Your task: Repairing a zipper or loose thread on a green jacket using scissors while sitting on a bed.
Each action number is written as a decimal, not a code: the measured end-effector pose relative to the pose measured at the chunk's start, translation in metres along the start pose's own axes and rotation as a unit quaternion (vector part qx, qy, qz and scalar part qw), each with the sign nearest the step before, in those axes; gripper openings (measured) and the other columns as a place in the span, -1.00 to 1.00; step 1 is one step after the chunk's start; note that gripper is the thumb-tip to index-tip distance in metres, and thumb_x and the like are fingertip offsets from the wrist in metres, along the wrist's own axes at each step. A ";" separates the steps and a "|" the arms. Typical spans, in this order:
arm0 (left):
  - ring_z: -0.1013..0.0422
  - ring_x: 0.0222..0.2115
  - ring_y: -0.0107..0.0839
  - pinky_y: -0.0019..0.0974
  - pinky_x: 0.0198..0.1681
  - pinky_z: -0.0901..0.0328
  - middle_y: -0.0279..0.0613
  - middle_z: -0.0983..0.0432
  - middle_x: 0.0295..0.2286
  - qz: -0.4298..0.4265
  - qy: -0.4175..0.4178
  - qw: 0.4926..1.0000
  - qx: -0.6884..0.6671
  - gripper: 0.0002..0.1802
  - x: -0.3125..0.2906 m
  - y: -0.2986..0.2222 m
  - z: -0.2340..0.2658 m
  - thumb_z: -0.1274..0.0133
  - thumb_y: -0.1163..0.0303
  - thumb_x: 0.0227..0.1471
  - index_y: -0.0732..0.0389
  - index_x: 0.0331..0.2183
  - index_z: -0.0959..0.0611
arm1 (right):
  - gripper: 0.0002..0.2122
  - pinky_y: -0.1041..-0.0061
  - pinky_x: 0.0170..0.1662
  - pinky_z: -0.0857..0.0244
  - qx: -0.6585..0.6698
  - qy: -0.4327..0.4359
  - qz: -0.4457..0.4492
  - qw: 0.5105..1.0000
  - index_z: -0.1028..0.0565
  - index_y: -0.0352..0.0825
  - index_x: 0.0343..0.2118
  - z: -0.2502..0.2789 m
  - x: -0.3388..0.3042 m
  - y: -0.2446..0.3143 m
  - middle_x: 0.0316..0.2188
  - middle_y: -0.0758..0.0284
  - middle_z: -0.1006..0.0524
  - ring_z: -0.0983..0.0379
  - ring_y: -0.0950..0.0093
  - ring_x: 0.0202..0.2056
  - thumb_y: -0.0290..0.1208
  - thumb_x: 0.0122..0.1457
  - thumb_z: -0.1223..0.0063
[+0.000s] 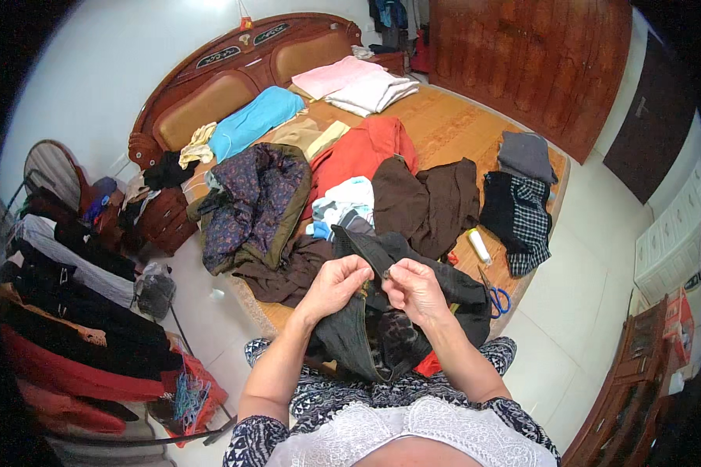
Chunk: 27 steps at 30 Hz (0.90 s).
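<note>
A black denim garment, with a waistband-like edge, lies over my lap and the near edge of the bed. My left hand is closed on its edge, thumb and fingers pinching the cloth. Just to the right, my right hand is also closed, pinching the same garment close to the left fingertips. Whether a small item sits between the right fingers is too small to tell. Blue-handled scissors lie right of the garment, and a white tube rests beyond them.
Folded and loose clothes cover much of the bed, including a patterned jacket, brown trousers and a checked garment. A rack of hanging clothes stands at left. A wooden cabinet is at right.
</note>
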<state>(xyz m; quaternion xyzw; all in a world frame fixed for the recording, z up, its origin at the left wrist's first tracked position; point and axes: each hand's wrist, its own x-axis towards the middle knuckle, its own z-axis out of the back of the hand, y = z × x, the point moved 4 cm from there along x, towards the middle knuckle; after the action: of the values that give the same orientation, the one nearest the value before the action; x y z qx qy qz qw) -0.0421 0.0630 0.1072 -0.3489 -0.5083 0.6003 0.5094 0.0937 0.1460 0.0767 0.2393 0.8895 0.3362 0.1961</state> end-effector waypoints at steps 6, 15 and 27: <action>-0.23 -0.61 -0.69 -0.55 -0.53 -0.18 -0.49 -0.37 -0.60 -0.007 0.008 0.999 -0.048 -0.76 -0.007 -0.004 -0.011 0.08 0.32 0.15 0.30 -0.32 -0.57 | -0.86 0.71 -0.71 0.07 -0.087 0.022 0.033 0.995 -0.42 -0.32 -0.54 0.002 0.002 -0.001 -0.75 0.51 -0.28 -0.08 0.74 -0.76 -0.45 0.11 -0.08; -0.12 -0.63 -0.81 -0.63 -0.61 0.00 -0.59 -0.28 -0.64 0.041 0.012 0.994 -0.097 -0.89 -0.011 0.005 -0.015 -0.08 0.46 0.03 0.30 -0.39 -0.56 | -0.84 0.73 -0.71 0.07 -0.301 0.015 0.068 0.951 -0.46 -0.34 -0.59 -0.016 0.005 0.019 -0.73 0.56 -0.34 -0.12 0.80 -0.74 -0.44 0.08 -0.11; -0.13 -0.65 -0.80 -0.63 -0.61 -0.01 -0.60 -0.26 -0.65 0.037 0.059 0.974 -0.216 -0.91 -0.012 0.011 -0.013 -0.08 0.53 -0.01 0.27 -0.39 -0.50 | -0.85 0.75 -0.66 0.03 -0.299 0.071 0.085 0.948 -0.42 -0.31 -0.53 -0.018 0.009 0.019 -0.70 0.59 -0.30 -0.11 0.82 -0.69 -0.43 0.16 0.00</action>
<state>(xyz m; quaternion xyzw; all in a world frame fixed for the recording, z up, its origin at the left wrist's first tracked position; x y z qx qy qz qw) -0.0303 0.0552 0.0925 -0.5046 -0.5816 0.4729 0.4283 0.0825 0.1547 0.1001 0.2198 0.7359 0.6186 0.1655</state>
